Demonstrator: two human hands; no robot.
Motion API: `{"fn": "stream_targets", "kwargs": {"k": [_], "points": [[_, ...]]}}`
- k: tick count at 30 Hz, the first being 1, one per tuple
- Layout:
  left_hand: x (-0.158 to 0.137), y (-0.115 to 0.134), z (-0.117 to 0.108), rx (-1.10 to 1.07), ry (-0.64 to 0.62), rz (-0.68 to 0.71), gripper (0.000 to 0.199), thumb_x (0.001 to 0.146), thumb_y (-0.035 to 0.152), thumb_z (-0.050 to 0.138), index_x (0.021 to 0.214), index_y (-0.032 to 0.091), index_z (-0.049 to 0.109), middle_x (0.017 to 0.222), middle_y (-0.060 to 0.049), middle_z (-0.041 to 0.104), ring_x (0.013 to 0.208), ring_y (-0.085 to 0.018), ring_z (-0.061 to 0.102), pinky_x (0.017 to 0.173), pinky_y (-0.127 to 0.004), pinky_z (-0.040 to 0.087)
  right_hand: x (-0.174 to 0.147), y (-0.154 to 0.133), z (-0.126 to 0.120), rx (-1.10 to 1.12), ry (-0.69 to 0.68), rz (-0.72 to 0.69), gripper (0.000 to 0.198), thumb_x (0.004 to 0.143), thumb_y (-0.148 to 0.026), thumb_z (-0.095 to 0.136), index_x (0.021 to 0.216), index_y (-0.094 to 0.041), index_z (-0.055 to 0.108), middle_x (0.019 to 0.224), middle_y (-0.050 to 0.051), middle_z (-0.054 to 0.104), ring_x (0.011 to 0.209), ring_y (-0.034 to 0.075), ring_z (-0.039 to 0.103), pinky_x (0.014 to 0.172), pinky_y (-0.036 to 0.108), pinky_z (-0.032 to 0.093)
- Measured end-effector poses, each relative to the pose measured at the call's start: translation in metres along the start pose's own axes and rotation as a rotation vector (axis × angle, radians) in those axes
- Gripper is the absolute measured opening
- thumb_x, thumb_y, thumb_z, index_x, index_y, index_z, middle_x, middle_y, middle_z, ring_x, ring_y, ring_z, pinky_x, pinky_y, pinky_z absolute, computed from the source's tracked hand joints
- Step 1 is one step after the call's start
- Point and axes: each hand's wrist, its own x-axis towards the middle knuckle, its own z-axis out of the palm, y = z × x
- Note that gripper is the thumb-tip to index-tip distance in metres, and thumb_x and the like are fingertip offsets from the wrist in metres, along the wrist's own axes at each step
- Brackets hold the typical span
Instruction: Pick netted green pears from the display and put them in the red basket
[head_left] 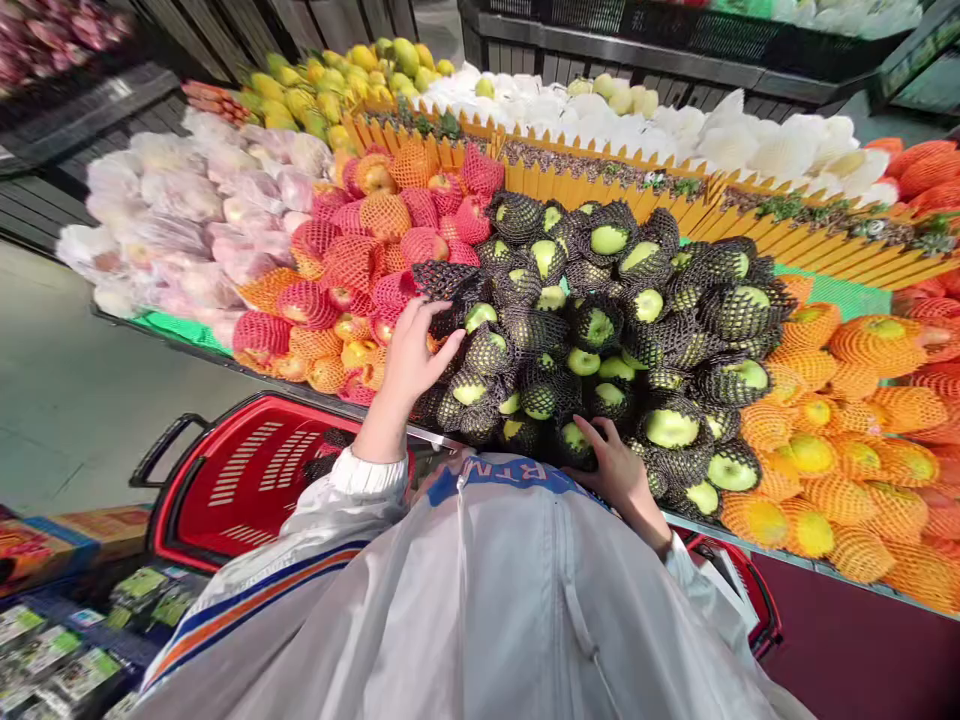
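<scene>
Your pale jacket [517, 600] hides some of the near edge of the fruit stand [184, 328]. Green fruit in black nets [583, 362] is piled in front of you. Orange-netted fruit [847, 455] sits right, red-netted fruit [356, 265] left. A yellow fence [600, 195] blocks the far side. A red basket [184, 510] is near left. Your left hand [411, 350] is open at the pile's left edge. Your right hand [619, 468] bends over one near green fruit [576, 437]; I can't tell if it grips.

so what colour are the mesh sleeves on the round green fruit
The mesh sleeves on the round green fruit are black, seen best in the head view.
</scene>
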Motion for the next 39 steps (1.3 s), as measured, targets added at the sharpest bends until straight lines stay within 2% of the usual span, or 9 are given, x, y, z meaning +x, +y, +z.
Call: {"fn": "stream_targets", "kwargs": {"k": [3,6,11,13,17,23,32,36,39], "points": [[0.0,-0.002,-0.001,0.014,0.0,-0.004,0.049,0.102,0.055,0.057,0.128,0.013,0.061,0.127,-0.015,0.061,0.128,-0.029,0.053,0.111,-0.043,0.044,-0.006,0.003,-0.012,-0.041,0.011,0.016,0.101,0.08,-0.05,0.084,0.164,-0.033,0.03,0.155,0.01,0.039,0.105,0.031,0.07,0.075,0.042,0.062],[0.0,-0.001,-0.003,0.016,0.016,0.011,0.046,0.102,0.051,0.058,0.128,0.014,0.061,0.126,-0.015,0.061,0.127,-0.029,0.053,0.11,-0.042,0.045,-0.015,0.009,-0.036,-0.035,0.075,-0.03,0.1,0.076,-0.055,0.086,0.16,-0.03,0.039,0.152,0.008,0.046,0.105,0.031,0.07,0.073,0.04,0.06],[0.0,0.012,-0.001,-0.032,0.095,0.067,0.032,0.102,0.043,0.061,0.12,0.016,0.062,0.118,-0.011,0.063,0.119,-0.026,0.057,0.105,-0.039,0.047,-0.003,0.002,-0.091,-0.044,0.402,0.014,0.047,0.098,-0.053,0.064,0.135,-0.024,0.065,0.127,0.005,0.067,0.099,0.026,0.07,0.069,0.035,0.053],[-0.001,0.019,0.004,-0.058,0.158,0.07,0.028,0.1,0.042,0.064,0.11,0.017,0.061,0.106,-0.008,0.063,0.106,-0.024,0.06,0.098,-0.037,0.05,0.024,-0.011,-0.1,-0.095,0.399,0.114,0.036,0.103,-0.047,0.056,0.126,-0.023,0.069,0.12,0.006,0.069,0.097,0.027,0.07,0.071,0.036,0.051],[-0.007,0.032,0.017,-0.214,0.227,0.054,0.032,0.095,0.04,0.073,0.107,0.017,0.055,0.1,-0.005,0.058,0.095,-0.02,0.06,0.088,-0.032,0.051,0.102,-0.031,-0.081,-0.138,0.155,0.317,0.033,0.098,-0.036,0.064,0.111,-0.007,0.074,0.112,0.02,0.069,0.11,0.035,0.066,0.081,0.038,0.053],[-0.025,0.033,0.018,-0.531,-0.052,-0.008,0.068,0.094,0.036,0.076,0.15,0.023,0.039,0.146,-0.015,0.047,0.107,-0.021,0.067,0.098,-0.035,0.056,0.168,-0.024,-0.04,-0.108,0.212,0.418,0.05,0.106,-0.04,0.046,0.119,0.002,0.07,0.114,0.029,0.065,0.111,0.035,0.066,0.087,0.039,0.053],[-0.034,0.027,0.016,-0.481,-0.099,-0.124,0.065,0.096,0.041,0.073,0.15,0.021,0.043,0.147,-0.016,0.051,0.111,-0.025,0.068,0.103,-0.041,0.055,0.167,-0.018,-0.042,-0.073,0.131,0.418,0.064,0.076,-0.045,0.087,0.121,-0.003,0.07,0.119,0.024,0.067,0.113,0.033,0.067,0.09,0.036,0.054],[-0.027,0.035,0.017,-0.556,-0.104,-0.132,0.067,0.094,0.039,0.075,0.149,0.022,0.042,0.146,-0.016,0.05,0.107,-0.024,0.069,0.1,-0.04,0.055,0.149,-0.026,-0.066,-0.054,0.172,0.466,0.07,0.074,-0.055,0.087,0.118,-0.003,0.071,0.116,0.024,0.068,0.11,0.034,0.068,0.087,0.036,0.054],[-0.021,0.042,0.012,-0.72,-0.16,-0.177,0.053,0.091,0.035,0.077,0.135,0.018,0.052,0.12,-0.01,0.066,0.097,-0.021,0.07,0.092,-0.034,0.056,0.119,-0.032,-0.092,-0.038,0.226,0.461,0.069,0.074,-0.063,0.081,0.113,-0.006,0.073,0.111,0.022,0.07,0.104,0.036,0.068,0.081,0.037,0.053]]}}
